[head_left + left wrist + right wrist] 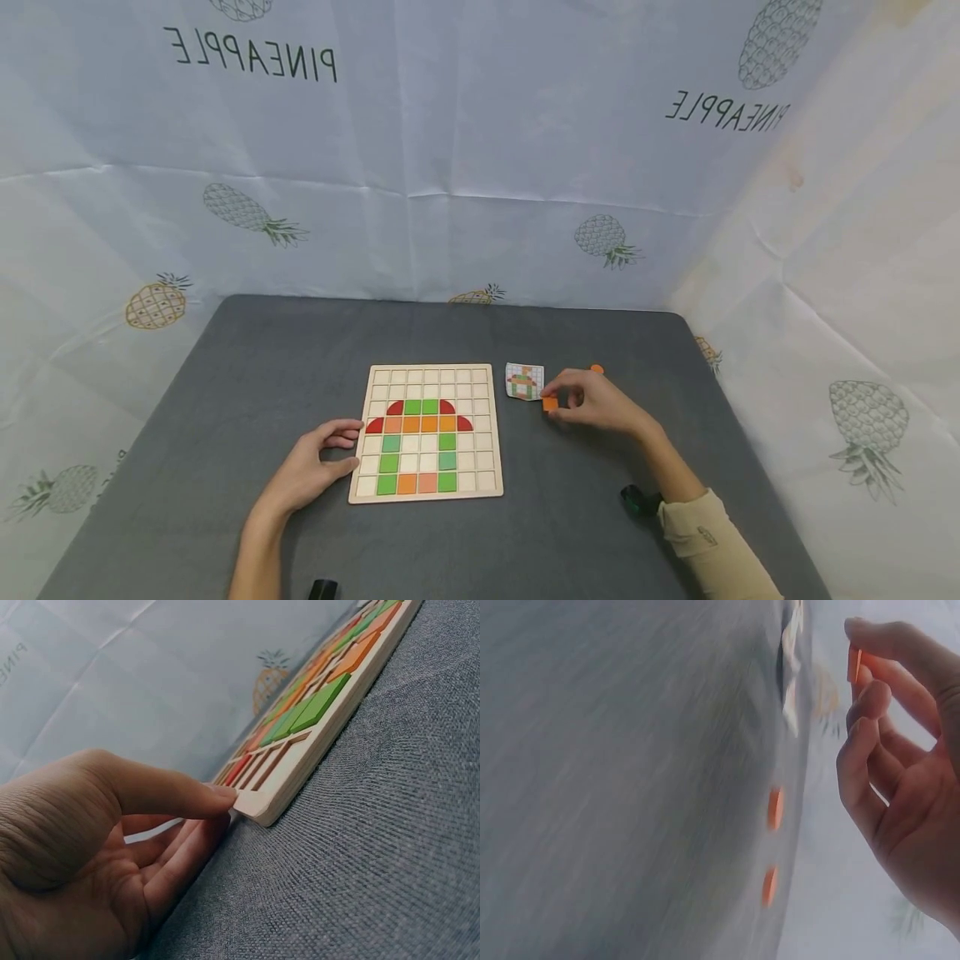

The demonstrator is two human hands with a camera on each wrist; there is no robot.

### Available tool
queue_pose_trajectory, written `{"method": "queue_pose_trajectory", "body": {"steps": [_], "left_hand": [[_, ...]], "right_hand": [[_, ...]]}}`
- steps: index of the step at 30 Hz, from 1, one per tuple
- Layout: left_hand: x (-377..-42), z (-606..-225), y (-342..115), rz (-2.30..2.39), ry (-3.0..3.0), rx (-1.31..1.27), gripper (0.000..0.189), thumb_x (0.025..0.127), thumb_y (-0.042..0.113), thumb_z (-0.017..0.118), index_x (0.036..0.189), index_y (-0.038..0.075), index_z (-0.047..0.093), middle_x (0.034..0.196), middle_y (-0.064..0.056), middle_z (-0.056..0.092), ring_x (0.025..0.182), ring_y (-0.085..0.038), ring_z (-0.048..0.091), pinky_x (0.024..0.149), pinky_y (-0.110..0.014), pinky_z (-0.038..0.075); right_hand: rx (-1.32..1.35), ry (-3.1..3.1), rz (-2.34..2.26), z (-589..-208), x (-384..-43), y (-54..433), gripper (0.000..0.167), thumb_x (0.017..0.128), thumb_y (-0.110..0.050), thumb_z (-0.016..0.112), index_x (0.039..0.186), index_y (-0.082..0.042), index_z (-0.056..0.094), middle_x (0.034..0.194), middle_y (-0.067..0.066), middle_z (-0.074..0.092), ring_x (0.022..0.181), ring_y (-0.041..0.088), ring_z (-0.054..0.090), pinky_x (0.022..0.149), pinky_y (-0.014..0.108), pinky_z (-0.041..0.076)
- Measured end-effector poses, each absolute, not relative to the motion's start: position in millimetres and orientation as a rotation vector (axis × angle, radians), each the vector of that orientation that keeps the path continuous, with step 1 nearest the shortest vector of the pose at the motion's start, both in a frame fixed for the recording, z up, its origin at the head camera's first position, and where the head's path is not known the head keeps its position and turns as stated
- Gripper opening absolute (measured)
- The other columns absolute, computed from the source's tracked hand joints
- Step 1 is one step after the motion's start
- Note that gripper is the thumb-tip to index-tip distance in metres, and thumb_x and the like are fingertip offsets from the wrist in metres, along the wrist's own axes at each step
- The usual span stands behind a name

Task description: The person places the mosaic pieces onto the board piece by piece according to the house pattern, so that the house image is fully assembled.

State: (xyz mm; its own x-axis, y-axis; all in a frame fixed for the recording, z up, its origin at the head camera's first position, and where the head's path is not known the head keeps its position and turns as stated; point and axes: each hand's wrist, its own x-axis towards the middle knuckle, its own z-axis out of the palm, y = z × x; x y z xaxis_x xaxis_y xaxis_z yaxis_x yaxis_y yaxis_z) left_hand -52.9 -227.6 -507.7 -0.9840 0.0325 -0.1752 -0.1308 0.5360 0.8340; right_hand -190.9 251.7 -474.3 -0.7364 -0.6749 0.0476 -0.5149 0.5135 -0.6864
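A wooden grid board (483, 467) lies flat, with green, orange, salmon and red pieces set in a mushroom-like pattern. My left hand (307, 471) rests at its left side, thumb and fingertips touching the edge. In the left wrist view the thumb (172, 791) lies straight against the board's corner (259, 806). Right of the board, my right hand (596, 404) pinches a small orange square tile (551, 404) between thumb and fingers. In the right wrist view this tile (854, 663) is seen edge-on, raised above the table.
A small creased pattern card (524, 382) lies between the board and my right hand. An orange piece (597, 368) shows behind that hand; the right wrist view has two orange pieces, one nearer (769, 886), on the grey tabletop (300, 350). Pineapple-print sheeting (450, 150) rises behind.
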Motion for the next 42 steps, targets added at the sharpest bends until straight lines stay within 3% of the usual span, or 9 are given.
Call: {"method": "queue_pose_trajectory", "body": {"steps": [10,24,27,33,37,42], "left_hand": [[-52,-508,-228,1.438,2.602,-0.081,0.057,0.092,0.004,0.081,0.146,0.003,0.063,0.136,-0.014,0.07,0.119,-0.024,0.066,0.097,-0.026,0.054],[-51,-507,-229,1.437,2.607,-0.072,0.057,0.092,0.004,0.081,0.146,0.003,0.062,0.136,-0.014,0.07,0.119,-0.025,0.065,0.095,-0.025,0.055],[-51,-507,-229,1.445,2.611,-0.065,0.057,0.092,0.003,0.081,0.146,0.003,0.063,0.135,-0.014,0.07,0.119,-0.025,0.065,0.095,-0.025,0.054],[-52,-508,-229,1.441,2.612,-0.068,0.057,0.092,0.004,0.081,0.146,0.003,0.063,0.135,-0.014,0.07,0.119,-0.024,0.065,0.095,-0.025,0.054],[-51,-508,-229,1.43,2.614,-0.079,0.057,0.092,0.005,0.081,0.146,0.004,0.063,0.136,-0.014,0.07,0.119,-0.024,0.065,0.095,-0.025,0.054],[-52,-507,-229,1.432,2.613,-0.074,0.057,0.092,0.005,0.082,0.146,0.004,0.063,0.136,-0.014,0.07,0.12,-0.024,0.065,0.096,-0.025,0.054]], "right_hand": [[-1.074,2.515,-1.022,-471,-214,180,0.031,0.096,-0.02,0.085,0.124,-0.01,0.08,0.115,0.002,0.076,0.072,0.01,0.061,0.068,0.024,0.052],[-1.153,2.436,-0.92,-482,-230,90,0.033,0.099,-0.025,0.081,0.128,-0.009,0.079,0.126,0.009,0.078,0.073,0.006,0.059,0.071,0.021,0.05],[-1.153,2.447,-0.881,-484,-230,75,0.031,0.1,-0.025,0.08,0.127,-0.01,0.08,0.127,0.009,0.078,0.083,0.011,0.066,0.075,0.022,0.052],[-1.139,2.462,-0.829,-488,-228,56,0.029,0.1,-0.025,0.08,0.127,-0.012,0.08,0.129,0.007,0.079,0.117,0.022,0.072,0.094,0.032,0.059],[-1.157,2.427,-0.847,-491,-229,50,0.029,0.101,-0.024,0.079,0.127,-0.011,0.08,0.129,0.007,0.079,0.122,0.024,0.073,0.104,0.037,0.058],[-1.15,2.419,-0.855,-492,-228,47,0.029,0.101,-0.024,0.079,0.127,-0.01,0.08,0.129,0.008,0.078,0.124,0.026,0.07,0.107,0.04,0.057]]}}
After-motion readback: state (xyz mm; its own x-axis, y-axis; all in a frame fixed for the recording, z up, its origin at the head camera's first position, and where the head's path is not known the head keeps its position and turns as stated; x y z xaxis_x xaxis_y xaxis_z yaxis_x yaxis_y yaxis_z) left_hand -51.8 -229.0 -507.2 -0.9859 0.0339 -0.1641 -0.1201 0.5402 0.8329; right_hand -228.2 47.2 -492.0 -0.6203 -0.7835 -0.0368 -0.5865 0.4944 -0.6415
